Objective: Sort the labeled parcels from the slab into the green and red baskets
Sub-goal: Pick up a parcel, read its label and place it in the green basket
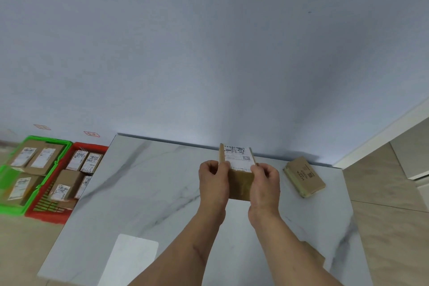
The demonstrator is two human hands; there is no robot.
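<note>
A brown cardboard parcel (239, 169) with a white barcode label on top is held above the white marble slab (151, 181). My left hand (212, 179) grips its left side and my right hand (264, 181) grips its right side, thumbs on the label's near edge. A second brown parcel (304, 176) lies on the slab to the right, near the back wall. On the floor to the far left stand the green basket (14, 206) and, beside it, the red basket (46, 213), each holding several labeled parcels.
The slab's back edge meets a pale grey wall (209, 53). A bright light patch (130, 260) lies on the slab's near left part. Beige floor tiles (390, 216) run to the right of the slab. Two small red tags are on the wall above the baskets.
</note>
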